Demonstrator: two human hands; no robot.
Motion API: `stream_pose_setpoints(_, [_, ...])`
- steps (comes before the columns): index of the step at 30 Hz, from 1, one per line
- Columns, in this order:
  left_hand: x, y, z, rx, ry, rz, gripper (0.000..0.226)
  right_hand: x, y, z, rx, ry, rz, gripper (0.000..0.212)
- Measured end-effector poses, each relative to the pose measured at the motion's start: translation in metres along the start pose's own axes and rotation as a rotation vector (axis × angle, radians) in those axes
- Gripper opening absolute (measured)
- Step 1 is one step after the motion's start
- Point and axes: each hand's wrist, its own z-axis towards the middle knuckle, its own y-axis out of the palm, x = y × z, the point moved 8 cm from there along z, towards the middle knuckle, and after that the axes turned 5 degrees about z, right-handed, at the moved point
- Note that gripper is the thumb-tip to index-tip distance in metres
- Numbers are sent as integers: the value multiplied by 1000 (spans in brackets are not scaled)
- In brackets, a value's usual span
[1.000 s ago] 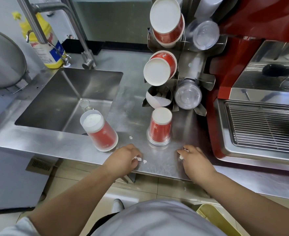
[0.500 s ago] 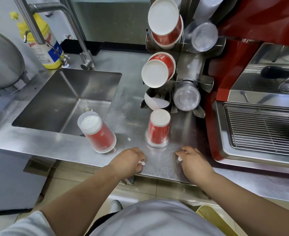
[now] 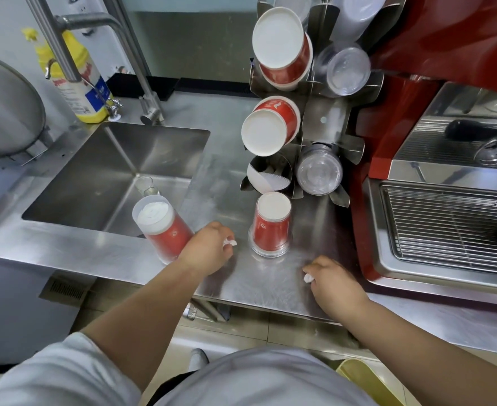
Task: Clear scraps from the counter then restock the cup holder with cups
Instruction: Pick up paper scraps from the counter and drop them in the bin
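Head view: steel counter [image 3: 270, 282] with a sink [image 3: 118, 174] at left and a red coffee machine [image 3: 446, 218] at right; behind stands the cup holder [image 3: 323, 121], part stocked, and two inverted stacks of red cups [image 3: 270, 227] wait beside it. Left hand [image 3: 209, 250], fingers curled, pinches a white scrap [image 3: 229, 243] between the stacks; right hand [image 3: 333, 284], likewise closed, nips another scrap [image 3: 308, 277] near the front edge. Good practice, by judgement: keep each pinch tight, gather remaining bits into the palm, and avoid nudging the stacks.
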Motion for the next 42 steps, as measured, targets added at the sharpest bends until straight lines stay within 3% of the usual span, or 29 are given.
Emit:
stream_pose_setpoints(22, [0, 27, 8, -136, -29, 109, 17, -1, -3, 0, -19, 59, 0, 26])
stream_pose_setpoints(28, [7, 27, 4, -123, 7, 100, 19, -8, -8, 3, -63, 65, -105, 23])
stream_pose_setpoints(42, [19, 31, -2, -247, 90, 189, 22, -14, -15, 6, -135, 99, -99, 24])
